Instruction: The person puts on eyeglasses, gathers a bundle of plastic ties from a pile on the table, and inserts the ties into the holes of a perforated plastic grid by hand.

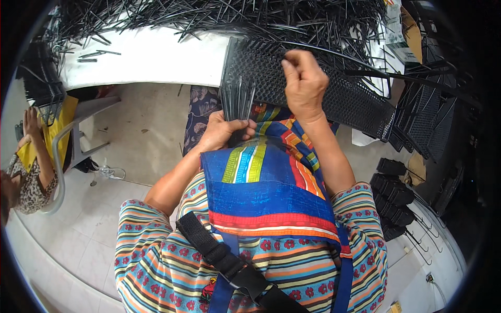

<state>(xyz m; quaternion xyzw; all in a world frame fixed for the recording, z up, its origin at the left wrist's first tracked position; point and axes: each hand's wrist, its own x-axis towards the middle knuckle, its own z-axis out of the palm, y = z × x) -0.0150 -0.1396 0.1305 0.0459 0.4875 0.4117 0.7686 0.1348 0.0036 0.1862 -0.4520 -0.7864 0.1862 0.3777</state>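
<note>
My left hand is closed round the lower end of a bundle of thin dark plastic strips. They stand up from the fist, against the left end of a black perforated mesh panel. Over the panel, a little right of the strips, my right hand is raised with its fingers curled toward the thumb. Whether anything small sits in that pinch does not show. The panel slants from upper left to lower right across my lap, beyond the blue patterned apron.
A heap of black strips covers the far side of the white table. On the right are stacked black mesh pieces, a cardboard box and black parts with hooks. Another person's hands are at the far left, by a grey chair.
</note>
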